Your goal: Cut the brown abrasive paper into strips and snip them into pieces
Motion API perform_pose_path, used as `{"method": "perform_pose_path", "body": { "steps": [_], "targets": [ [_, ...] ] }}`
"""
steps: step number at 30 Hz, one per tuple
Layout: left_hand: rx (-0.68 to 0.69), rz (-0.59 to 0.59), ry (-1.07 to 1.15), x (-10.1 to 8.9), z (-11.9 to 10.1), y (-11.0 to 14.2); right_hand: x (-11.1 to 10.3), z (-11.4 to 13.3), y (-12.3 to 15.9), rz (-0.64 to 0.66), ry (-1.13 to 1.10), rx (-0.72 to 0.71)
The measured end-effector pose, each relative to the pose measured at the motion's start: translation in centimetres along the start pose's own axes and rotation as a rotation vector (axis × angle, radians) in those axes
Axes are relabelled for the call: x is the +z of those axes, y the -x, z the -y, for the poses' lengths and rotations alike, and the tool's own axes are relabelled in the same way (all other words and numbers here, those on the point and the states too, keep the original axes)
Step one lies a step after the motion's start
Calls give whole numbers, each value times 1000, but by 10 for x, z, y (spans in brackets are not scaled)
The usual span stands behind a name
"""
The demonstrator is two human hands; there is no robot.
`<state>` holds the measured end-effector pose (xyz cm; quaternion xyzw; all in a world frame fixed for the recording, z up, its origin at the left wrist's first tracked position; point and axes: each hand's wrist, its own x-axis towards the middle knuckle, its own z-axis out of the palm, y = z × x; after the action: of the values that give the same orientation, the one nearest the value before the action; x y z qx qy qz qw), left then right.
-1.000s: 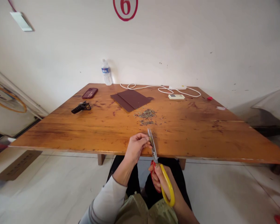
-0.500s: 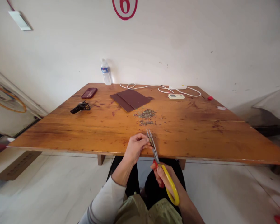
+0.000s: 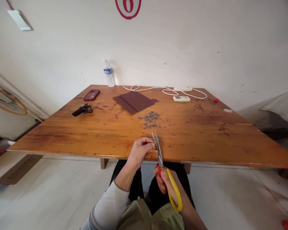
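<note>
Near the table's front edge, my left hand (image 3: 141, 151) pinches something small and yellowish-brown, mostly hidden by the fingertips. My right hand (image 3: 166, 180) is wrapped round a pair of scissors (image 3: 159, 155) with one red and one yellow handle. Their blades point away from me, slightly parted, right beside the left fingertips. Beyond the blade tips lies a loose pile of short, dry plant-like bits (image 3: 151, 116), with a smaller scatter just in front of it on the wooden table (image 3: 110, 134).
Behind the pile lie dark red-brown sheets (image 3: 135, 101). A phone (image 3: 92, 95) and a black strap-like item (image 3: 82, 110) are at the left. A water bottle (image 3: 108, 74) stands against the wall. A white cable (image 3: 153, 88) and a small pale box (image 3: 181, 98) lie at the back.
The scissors and my right hand have shifted slightly, the blade tips a little to the right, with the handles turned a bit leftward. My left hand stays almost in place.
</note>
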<state>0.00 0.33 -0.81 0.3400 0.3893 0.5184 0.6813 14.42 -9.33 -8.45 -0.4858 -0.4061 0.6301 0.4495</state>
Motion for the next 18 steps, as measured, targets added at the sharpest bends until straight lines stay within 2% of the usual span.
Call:
{"method": "perform_pose_path", "body": {
  "steps": [9,18],
  "targets": [
    [-39,14,40,-1,-2,0,0,-2,1,3,12,-46],
    [-33,28,32,-2,-1,1,2,3,0,30,-44,41]
  ]
}}
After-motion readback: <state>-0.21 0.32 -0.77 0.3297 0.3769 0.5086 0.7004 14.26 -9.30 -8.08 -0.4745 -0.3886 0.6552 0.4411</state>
